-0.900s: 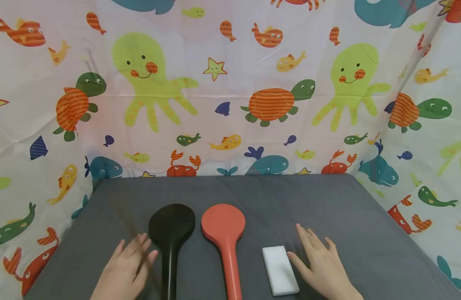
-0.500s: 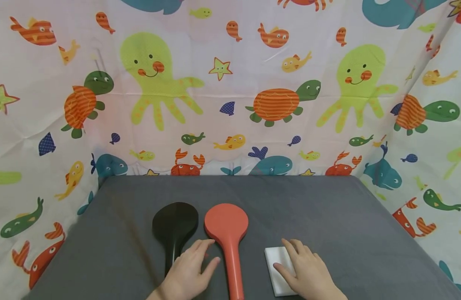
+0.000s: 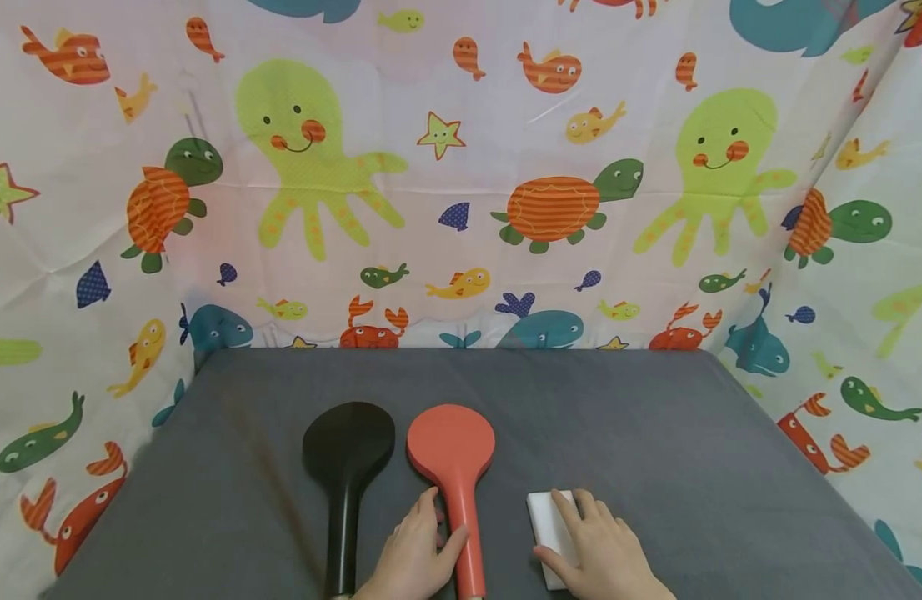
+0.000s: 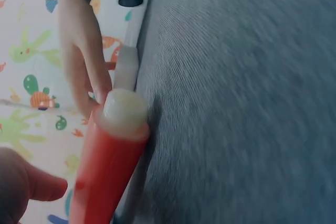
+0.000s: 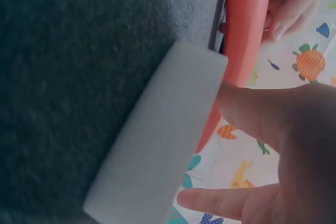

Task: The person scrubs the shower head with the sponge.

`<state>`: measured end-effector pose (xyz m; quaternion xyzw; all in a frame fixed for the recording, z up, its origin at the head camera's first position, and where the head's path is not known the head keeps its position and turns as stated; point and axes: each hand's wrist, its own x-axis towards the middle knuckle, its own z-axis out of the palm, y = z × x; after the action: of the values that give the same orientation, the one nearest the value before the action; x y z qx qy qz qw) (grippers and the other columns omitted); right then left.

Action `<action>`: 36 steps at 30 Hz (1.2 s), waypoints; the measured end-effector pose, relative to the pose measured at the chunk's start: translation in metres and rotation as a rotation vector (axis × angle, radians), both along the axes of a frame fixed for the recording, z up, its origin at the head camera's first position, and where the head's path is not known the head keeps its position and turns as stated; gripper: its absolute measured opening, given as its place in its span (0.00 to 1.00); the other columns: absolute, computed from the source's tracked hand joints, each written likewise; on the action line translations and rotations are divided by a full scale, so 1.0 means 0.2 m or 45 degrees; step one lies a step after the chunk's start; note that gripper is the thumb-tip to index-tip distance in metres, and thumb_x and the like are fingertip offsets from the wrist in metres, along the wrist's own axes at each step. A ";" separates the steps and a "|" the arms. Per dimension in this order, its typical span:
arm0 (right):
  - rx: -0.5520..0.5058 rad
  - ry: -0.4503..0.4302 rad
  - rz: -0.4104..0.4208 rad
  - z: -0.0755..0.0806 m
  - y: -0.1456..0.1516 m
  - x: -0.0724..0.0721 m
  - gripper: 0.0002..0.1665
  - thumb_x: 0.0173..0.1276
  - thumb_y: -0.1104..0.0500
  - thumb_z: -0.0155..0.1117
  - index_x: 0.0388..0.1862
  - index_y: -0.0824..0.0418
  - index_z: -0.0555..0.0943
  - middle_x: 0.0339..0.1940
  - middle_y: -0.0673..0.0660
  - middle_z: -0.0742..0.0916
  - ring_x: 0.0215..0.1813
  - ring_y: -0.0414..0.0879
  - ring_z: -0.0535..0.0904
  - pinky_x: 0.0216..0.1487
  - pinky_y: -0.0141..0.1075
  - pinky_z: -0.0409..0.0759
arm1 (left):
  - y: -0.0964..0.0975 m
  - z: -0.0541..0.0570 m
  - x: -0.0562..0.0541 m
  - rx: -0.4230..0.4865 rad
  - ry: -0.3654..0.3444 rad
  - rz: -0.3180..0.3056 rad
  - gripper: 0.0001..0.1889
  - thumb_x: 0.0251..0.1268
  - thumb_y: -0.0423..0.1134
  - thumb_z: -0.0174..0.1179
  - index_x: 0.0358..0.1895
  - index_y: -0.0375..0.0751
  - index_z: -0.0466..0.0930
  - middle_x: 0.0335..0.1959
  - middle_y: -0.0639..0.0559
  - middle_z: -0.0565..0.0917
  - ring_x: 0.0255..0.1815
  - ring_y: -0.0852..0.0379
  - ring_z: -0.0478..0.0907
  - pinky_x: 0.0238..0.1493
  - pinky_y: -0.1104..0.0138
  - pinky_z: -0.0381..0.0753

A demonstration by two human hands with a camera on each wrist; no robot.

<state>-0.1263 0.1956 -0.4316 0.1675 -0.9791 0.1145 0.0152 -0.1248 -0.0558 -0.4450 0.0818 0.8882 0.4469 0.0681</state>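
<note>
A red round-headed paddle lies on the grey-covered table with its handle towards me. My left hand is at that handle, fingers on its left side and thumb over it. In the left wrist view the thumb stands apart from the red handle, which ends in a pale knob; the other fingers are hidden. My right hand is spread over a white rectangular block. From the right wrist, thumb and a finger lie along the edge of the block; firm contact cannot be made out.
A black round-headed paddle lies left of the red one, handle also towards me. The grey table reaches back to a white cloth printed with sea animals, which also hangs at both sides.
My left hand has moved right, from left of the black paddle, across it, to the red handle. My right hand has moved left over the white block. Paddles and block lie where they were.
</note>
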 end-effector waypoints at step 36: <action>-0.392 0.749 0.310 0.09 -0.09 0.00 0.27 0.62 0.50 0.58 0.57 0.62 0.75 0.59 0.62 0.73 0.46 0.50 0.73 0.33 0.41 0.76 | -0.02 0.04 0.03 0.895 -0.472 -0.098 0.18 0.57 0.27 0.61 0.49 0.22 0.70 0.35 0.42 0.80 0.35 0.50 0.82 0.39 0.59 0.81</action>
<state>-0.1266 0.1782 -0.4134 0.3046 -0.8769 0.2084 0.3078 -0.1195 -0.0599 -0.4372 0.0511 0.6501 0.7279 0.2118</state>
